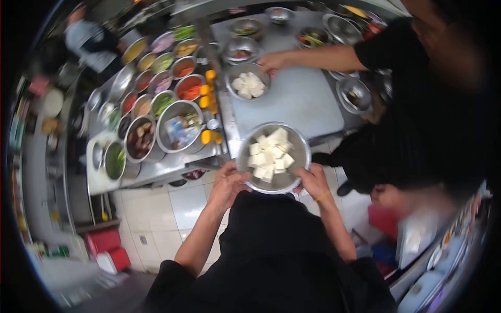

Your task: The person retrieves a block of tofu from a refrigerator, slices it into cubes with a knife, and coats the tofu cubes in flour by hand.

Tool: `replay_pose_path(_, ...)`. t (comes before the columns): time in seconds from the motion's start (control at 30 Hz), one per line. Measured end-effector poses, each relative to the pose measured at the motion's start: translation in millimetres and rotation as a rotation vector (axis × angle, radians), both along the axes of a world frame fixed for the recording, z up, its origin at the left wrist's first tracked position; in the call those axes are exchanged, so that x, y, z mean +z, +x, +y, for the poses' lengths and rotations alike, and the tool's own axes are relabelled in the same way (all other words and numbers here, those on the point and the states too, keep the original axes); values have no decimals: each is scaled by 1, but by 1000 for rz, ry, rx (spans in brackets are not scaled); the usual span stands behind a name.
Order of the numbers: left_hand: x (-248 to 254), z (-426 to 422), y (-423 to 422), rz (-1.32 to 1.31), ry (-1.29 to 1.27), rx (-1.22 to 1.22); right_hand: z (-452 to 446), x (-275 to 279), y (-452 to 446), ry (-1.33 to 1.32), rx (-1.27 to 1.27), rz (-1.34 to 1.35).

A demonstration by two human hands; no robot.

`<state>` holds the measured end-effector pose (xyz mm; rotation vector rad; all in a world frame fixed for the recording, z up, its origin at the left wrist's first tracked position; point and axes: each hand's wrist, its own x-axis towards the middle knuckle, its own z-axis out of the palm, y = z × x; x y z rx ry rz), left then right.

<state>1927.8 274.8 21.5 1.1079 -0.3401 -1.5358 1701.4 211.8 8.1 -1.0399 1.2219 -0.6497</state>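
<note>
A round metal bowl [302, 143] filled with white tofu cubes [270, 155] is held level in front of my body, over the near edge of the work table. My left hand [228, 183] grips its left rim, fingers curled underneath. On the right rim, my right hand [312, 183] has a similar hold, and a yellow band circles that wrist. Further off stands a second metal bowl [231, 86] with white pieces [247, 85] in it; a co-worker's hand [273, 63] touches its right rim.
A white cutting board [302, 104] lies on the metal table. To the left, a counter carries several bowls of cut vegetables [189, 87] and yellow-capped bottles [207, 99]. The co-worker in black [438, 104] stands at the right. Another person [91, 41] is at the far left.
</note>
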Motion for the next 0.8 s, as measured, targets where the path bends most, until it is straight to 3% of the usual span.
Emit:
replay_pose_path(0.17,-3,-23,9,-39,89,-1,14,-1,21,13,-78,37)
replay_pose_path(0.23,-9,-30,9,-64,95,53,21,-13,25,-383,-161,203)
replay_pose_path(0.3,-22,-38,15,-90,61,-35,24,30,27,-602,-248,570)
replay_pose_path(0.33,-28,-42,18,-110,29,-80,20,39,23,-583,-291,589)
replay_pose_path(0.4,-32,-48,19,-113,54,-211,12,50,12,-1068,-18,804)
replay_pose_path(0.6,-28,-59,-1,-116,44,-538,17,48,-10,-1010,233,913)
replay_pose_path(0.8,-27,-55,-24,-84,39,-648,57,56,-43,-904,90,786)
